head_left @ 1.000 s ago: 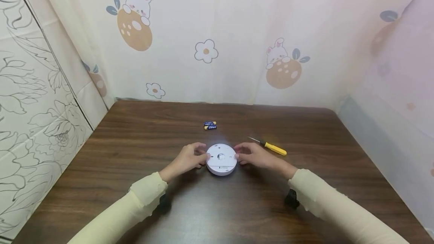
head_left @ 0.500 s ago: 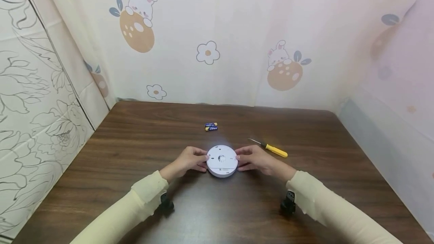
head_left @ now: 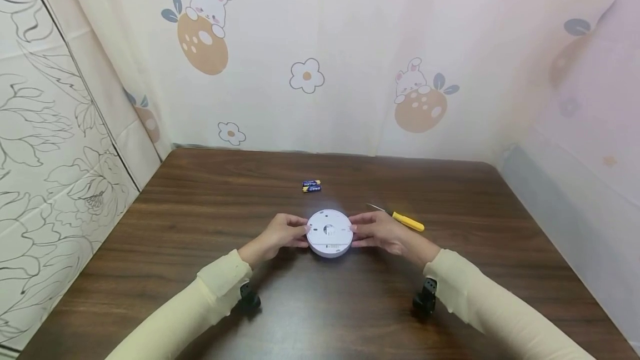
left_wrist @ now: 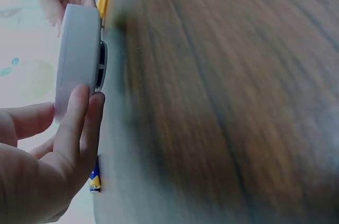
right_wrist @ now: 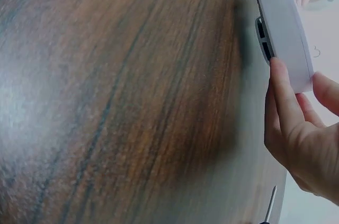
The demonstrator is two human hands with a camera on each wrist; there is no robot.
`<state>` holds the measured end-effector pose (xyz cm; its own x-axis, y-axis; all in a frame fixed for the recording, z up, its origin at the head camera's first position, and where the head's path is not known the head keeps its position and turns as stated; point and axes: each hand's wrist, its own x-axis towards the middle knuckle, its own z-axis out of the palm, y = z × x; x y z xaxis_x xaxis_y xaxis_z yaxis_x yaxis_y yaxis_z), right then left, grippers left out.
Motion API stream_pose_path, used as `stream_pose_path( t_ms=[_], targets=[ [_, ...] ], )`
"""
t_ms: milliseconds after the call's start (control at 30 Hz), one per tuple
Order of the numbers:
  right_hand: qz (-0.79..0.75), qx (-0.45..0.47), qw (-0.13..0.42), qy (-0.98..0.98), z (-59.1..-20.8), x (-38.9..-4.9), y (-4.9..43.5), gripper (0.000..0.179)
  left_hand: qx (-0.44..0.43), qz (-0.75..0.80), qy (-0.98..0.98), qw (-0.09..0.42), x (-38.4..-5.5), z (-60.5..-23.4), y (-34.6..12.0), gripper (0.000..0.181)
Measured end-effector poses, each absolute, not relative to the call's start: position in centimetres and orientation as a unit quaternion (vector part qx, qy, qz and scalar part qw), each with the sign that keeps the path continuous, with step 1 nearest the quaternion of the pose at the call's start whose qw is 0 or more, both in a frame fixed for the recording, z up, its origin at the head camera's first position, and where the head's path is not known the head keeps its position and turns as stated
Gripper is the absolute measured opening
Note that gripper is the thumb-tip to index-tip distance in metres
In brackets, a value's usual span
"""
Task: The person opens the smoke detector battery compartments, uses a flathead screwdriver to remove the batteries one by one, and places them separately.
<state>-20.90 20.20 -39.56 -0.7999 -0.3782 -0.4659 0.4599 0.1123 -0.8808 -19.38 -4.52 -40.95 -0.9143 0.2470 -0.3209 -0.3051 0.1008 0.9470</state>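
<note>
A round white smoke detector [head_left: 330,236] is held between both hands above the table, its flat slotted back turned up. From the left, my left hand [head_left: 279,234] grips its rim, thumb on the top edge and fingers beneath. My right hand [head_left: 382,232] holds the opposite side of the rim the same way. In the left wrist view the detector's side [left_wrist: 77,54] shows, with a dark-vented bulge [left_wrist: 101,65] on its underside. The right wrist view shows this vented bulge [right_wrist: 263,38] too, close to the fingertips.
Two blue-and-yellow batteries [head_left: 311,185] lie side by side on the brown wooden table [head_left: 230,182], beyond the detector. A screwdriver with a yellow handle [head_left: 407,221] lies behind the right hand. A printed curtain [head_left: 350,115] hangs along the table's back edge.
The fingers of both hands have closed in under the detector's rim. Over the last half second the detector has risen slightly, with both hands moving along.
</note>
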Motion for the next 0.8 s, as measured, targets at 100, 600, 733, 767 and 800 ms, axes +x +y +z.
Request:
stream_pose_path(
  t_ms=[100,600,733,767,800],
  targets=[
    [-0.678,0.028,0.303,0.669,-39.5,-20.9,20.2,0.048,-0.023,0.686,0.700,0.198,-19.5,-40.8,-4.5,0.029],
    [-0.726,0.061,0.224,0.647,-39.1,-21.0,19.6,0.047,-0.030,0.747,0.654,0.120,-19.5,-40.0,-4.4,0.031],
    [-0.720,0.059,0.215,0.658,-39.1,-21.2,19.7,0.048,-0.011,0.763,0.638,0.103,-19.4,-39.8,-4.4,0.032],
    [-0.719,0.059,0.215,0.658,-39.1,-21.3,19.7,0.049,-0.006,0.767,0.634,0.100,-19.4,-39.8,-4.4,0.032],
    [-0.719,0.058,0.217,0.657,-39.1,-21.3,19.7,0.049,-0.001,0.771,0.629,0.099,-19.3,-39.8,-4.5,0.032]
  ],
)
